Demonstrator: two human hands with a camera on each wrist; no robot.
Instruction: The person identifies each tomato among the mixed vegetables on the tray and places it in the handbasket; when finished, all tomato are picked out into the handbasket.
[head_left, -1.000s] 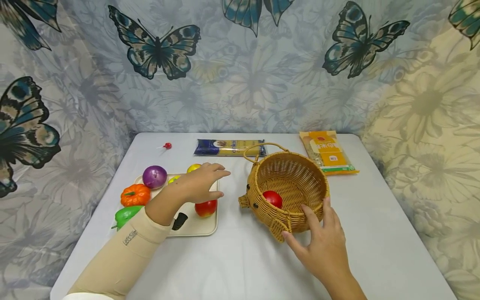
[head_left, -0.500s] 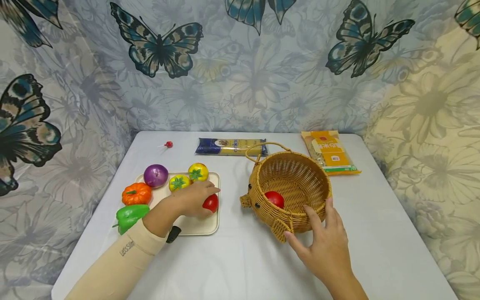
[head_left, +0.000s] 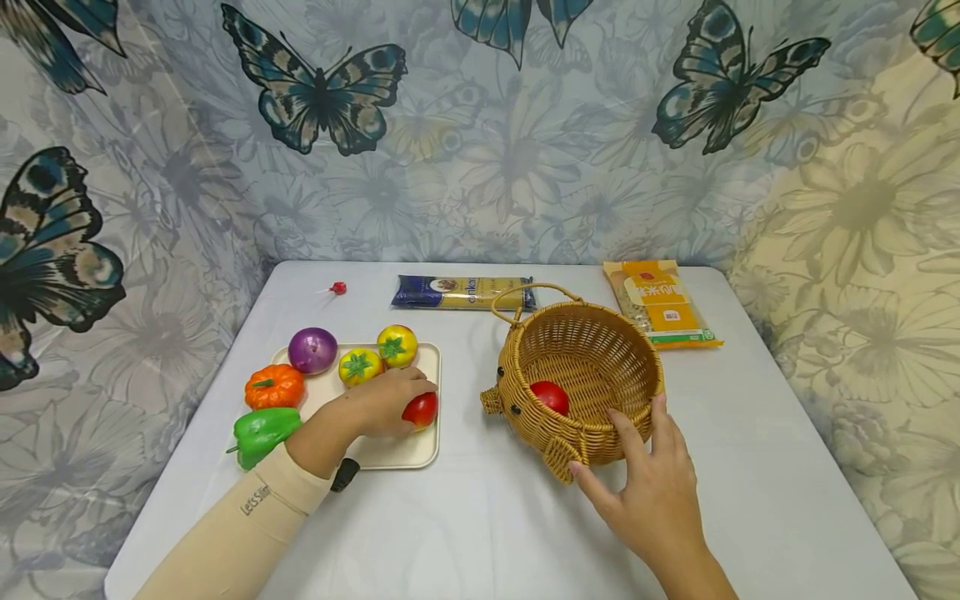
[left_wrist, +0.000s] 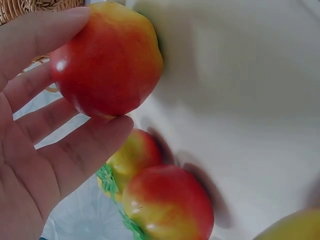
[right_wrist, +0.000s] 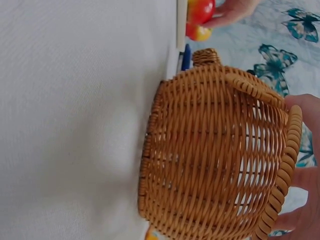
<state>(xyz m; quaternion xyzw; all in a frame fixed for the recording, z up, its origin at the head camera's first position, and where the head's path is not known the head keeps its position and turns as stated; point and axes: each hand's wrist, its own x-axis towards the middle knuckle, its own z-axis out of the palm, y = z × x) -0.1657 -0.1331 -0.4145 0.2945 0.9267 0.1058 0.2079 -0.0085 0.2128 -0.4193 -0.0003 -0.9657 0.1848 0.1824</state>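
Observation:
My left hand (head_left: 390, 400) holds a red-and-yellow tomato (head_left: 420, 410) at the right side of a cream tray (head_left: 397, 457). In the left wrist view the thumb lies on one side of this tomato (left_wrist: 107, 62) and the fingers on the other. Two yellow-and-red tomatoes with green leaves, one nearer (head_left: 360, 367) and one farther (head_left: 397, 345), lie by the tray's far edge. My right hand (head_left: 652, 492) grips the near rim of a wicker animal-shaped basket (head_left: 540, 429). A red round fruit (head_left: 550, 397) lies inside it; its kind is unclear.
A purple round vegetable (head_left: 312, 350), an orange pumpkin (head_left: 274, 387) and a green pepper (head_left: 264, 435) line the tray's left side. Along the back are a small red lollipop (head_left: 338, 288), a blue-and-yellow pasta packet (head_left: 465, 292) and an orange grain bag (head_left: 663, 304).
My left hand has come down and nearer from above the tray and taken hold of the tomato, uncovering the two yellow-and-red ones. My right hand stays at the basket rim.

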